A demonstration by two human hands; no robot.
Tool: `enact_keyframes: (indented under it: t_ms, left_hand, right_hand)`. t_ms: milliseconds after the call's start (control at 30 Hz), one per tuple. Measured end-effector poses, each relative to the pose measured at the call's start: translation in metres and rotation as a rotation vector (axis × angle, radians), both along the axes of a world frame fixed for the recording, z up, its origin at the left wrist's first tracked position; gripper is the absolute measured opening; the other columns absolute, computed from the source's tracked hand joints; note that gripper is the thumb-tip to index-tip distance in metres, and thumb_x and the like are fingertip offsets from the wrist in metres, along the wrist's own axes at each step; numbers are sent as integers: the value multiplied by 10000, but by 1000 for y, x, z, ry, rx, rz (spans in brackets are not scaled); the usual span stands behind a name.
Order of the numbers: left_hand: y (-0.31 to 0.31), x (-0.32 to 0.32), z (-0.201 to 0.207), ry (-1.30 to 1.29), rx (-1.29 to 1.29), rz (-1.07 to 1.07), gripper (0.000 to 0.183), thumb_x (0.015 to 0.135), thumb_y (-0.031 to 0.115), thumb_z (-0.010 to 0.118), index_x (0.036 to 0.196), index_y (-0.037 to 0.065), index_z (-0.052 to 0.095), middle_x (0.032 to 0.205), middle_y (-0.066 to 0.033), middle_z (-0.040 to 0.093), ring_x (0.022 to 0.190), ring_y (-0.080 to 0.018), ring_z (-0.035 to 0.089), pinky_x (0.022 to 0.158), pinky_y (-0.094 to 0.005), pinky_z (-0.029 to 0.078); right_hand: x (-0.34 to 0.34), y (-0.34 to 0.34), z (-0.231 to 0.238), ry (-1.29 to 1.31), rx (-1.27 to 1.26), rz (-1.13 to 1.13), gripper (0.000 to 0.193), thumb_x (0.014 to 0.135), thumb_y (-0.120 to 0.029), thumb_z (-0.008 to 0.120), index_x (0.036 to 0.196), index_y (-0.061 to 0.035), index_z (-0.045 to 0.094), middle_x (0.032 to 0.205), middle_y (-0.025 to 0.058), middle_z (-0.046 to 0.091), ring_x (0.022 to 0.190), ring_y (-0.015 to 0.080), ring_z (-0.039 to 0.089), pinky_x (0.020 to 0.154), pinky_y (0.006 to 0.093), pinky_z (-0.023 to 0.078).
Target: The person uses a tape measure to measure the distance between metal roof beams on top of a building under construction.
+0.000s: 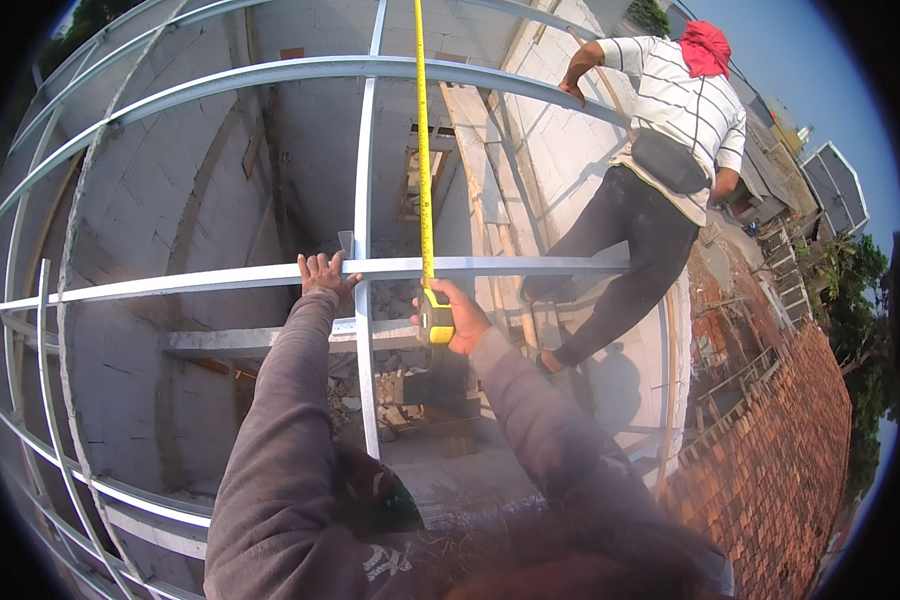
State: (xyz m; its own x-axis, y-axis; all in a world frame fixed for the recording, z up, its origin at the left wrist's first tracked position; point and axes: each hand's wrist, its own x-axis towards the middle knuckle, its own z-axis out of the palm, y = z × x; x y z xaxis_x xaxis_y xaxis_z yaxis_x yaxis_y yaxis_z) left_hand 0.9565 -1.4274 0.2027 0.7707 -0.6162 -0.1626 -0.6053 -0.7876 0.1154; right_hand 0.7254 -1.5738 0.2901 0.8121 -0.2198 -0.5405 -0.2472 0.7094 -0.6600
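Grey sleeves fill the low part of the view, both forearms reaching out toward the horizontal steel batten (220, 278). On that batten my left hand (322, 275) lies flat, fingers spread over its top face, grip apart and clamped on nothing. Just right of it, at the batten's near edge, my right hand (457, 318) has its grip closed round the tape measure (436, 322), a black and yellow case. From the case the yellow blade (422, 140) is already drawn out, running straight away across the batten and over the curved rail (270, 72) beyond; its far tip leaves the view, so I judge the tape stretched but cannot tell whether it is hooked or read. Metal members look thin, pale and smooth, galvanised. Beneath the batten stand rough grey block walls (150, 200). Right of it a co-worker (660, 130) in a striped shirt stands on the frame, above red clay roof tiles (790, 440).
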Motion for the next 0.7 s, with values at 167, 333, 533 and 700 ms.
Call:
enact_keyframes:
  t_ms: [167, 333, 533, 700]
  left_hand:
    - [-2, -12, -2, 95, 72, 112, 874, 935, 650, 460, 1599, 251, 55, 1646, -158, 54, 1529, -322, -56, 1213, -520, -39]
    - [17, -59, 12, 374, 80, 2, 882, 925, 708, 424, 1596, 217, 129, 1644, -210, 41, 1523, -380, 53, 1204, -521, 165]
    - [65, -138, 112, 829, -320, -84, 598, 993, 547, 468, 1336, 76, 607, 1235, -213, 648, 1110, -339, 635, 1009, -417, 451]
    - [71, -273, 278, 578, -536, -364, 598, 946, 537, 544, 1223, 16, 644, 1171, -221, 672, 1114, -372, 636, 980, -438, 477]
  right_hand:
    - [-19, 6, 22, -1, -36, 31, 389, 891, -426, 650, 1165, -165, 562, 1018, 68, 618, 860, 260, 664, 680, 465, 545]
    - [-32, 8, 39, -28, -55, -4, 406, 856, -432, 680, 1092, -118, 577, 939, 85, 618, 766, 260, 675, 599, 466, 551]
    - [-41, 35, 57, -29, -37, 56, 372, 878, -415, 658, 1102, -130, 574, 929, 96, 640, 760, 262, 672, 617, 462, 561]
    - [-48, 9, 42, -98, 27, 47, 326, 910, -419, 624, 1071, -138, 585, 860, 72, 655, 787, 256, 662, 724, 388, 563]
